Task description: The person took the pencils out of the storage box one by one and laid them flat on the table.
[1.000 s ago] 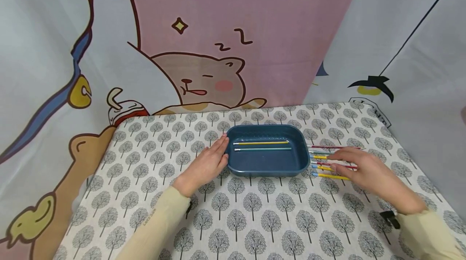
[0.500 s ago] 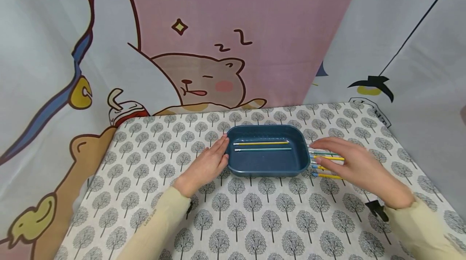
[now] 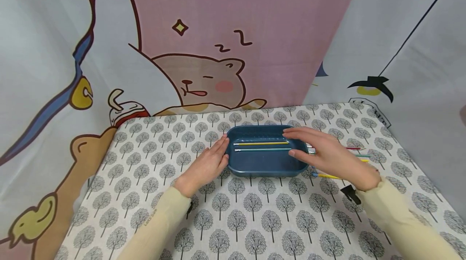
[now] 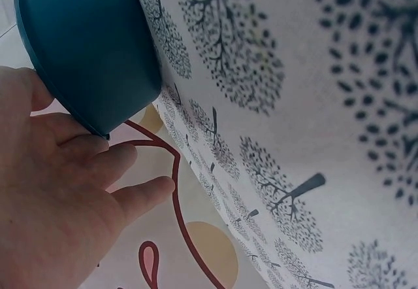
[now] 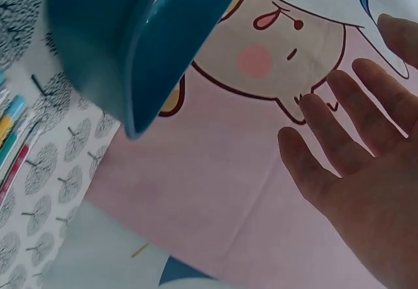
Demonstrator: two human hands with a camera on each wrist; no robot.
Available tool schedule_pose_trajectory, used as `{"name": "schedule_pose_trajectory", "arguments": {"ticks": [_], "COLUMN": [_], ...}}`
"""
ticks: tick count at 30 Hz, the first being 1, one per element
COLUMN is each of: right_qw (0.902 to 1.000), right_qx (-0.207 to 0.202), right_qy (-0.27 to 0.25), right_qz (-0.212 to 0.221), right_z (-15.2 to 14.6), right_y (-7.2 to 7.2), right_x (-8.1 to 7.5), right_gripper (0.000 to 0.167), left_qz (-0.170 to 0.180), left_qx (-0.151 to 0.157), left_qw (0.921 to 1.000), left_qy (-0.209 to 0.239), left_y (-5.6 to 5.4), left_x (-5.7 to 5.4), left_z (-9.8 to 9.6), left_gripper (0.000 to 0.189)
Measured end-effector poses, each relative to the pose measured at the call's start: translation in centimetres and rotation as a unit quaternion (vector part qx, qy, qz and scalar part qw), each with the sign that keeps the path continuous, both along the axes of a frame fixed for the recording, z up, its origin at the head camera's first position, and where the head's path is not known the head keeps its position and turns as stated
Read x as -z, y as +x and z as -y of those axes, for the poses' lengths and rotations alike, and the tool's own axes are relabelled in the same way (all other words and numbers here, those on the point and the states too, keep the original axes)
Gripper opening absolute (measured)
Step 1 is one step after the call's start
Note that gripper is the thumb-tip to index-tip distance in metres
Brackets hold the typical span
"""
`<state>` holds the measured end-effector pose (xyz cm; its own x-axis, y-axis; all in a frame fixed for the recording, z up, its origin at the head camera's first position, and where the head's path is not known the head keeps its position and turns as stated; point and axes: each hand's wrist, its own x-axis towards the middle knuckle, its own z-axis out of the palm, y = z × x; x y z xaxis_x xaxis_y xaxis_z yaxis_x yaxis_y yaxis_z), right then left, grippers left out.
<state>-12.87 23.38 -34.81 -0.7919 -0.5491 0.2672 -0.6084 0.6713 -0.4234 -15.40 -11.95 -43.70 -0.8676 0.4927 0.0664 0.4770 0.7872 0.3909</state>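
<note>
A dark blue rectangular bin [image 3: 265, 163] stands on the cloth. In it lie a yellow pencil [image 3: 260, 143] and a teal pencil [image 3: 260, 149], side by side. My left hand [image 3: 204, 165] touches the bin's left end with fairly straight fingers; the left wrist view shows them at the rim. Above the bin's right end is my right hand [image 3: 329, 157], its fingers and thumb apart and nothing between them, as the right wrist view confirms. Beneath and beyond that hand, several pencils lie on the cloth, among them a red pencil [image 3: 352, 148] and a yellow pencil [image 3: 327, 176], partly hidden by it.
A white cloth [image 3: 251, 215] printed with grey trees covers the table. Behind it hangs a pink and white curtain [image 3: 284, 41] with cartoon animals, and pale curtain material closes off both sides.
My right hand has moved left from over the loose pencils to above the bin's right end. The left hand and the bin have stayed put.
</note>
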Motion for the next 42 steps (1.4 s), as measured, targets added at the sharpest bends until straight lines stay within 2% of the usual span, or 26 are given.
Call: {"name": "schedule_pose_trajectory", "arguments": {"ticks": [12, 17, 29, 35, 42], "right_qw": [0.9985, 0.9975, 0.9927, 0.9912, 0.9889], "right_qx": [-0.041, -0.056, -0.091, -0.1, -0.101], "right_qy": [0.015, 0.018, 0.052, 0.063, 0.078], "right_qz": [0.033, 0.04, 0.06, 0.058, 0.076], "right_z": [3.0, 4.2, 7.0, 8.3, 9.2], "right_y": [-3.2, -4.4, -7.0, -8.1, -8.9], "right_x": [-1.3, -1.4, -0.8, 0.0, 1.2], "right_gripper": [0.048, 0.047, 0.05, 0.048, 0.044], "left_qz": [0.0, 0.001, 0.0, -0.005, -0.009], "left_qx": [-0.001, -0.001, -0.001, 0.004, 0.003], "left_qw": [1.0, 1.0, 1.0, 0.9999, 0.9998], "left_qy": [-0.001, 0.0, 0.004, 0.009, 0.016], "left_y": [0.1, 0.1, -0.1, 0.0, 0.0], "left_x": [0.0, 0.0, 0.3, 0.2, 0.4], "left_z": [0.0, 0.0, 0.0, 0.1, 0.1], "left_gripper": [0.06, 0.059, 0.059, 0.059, 0.059]}}
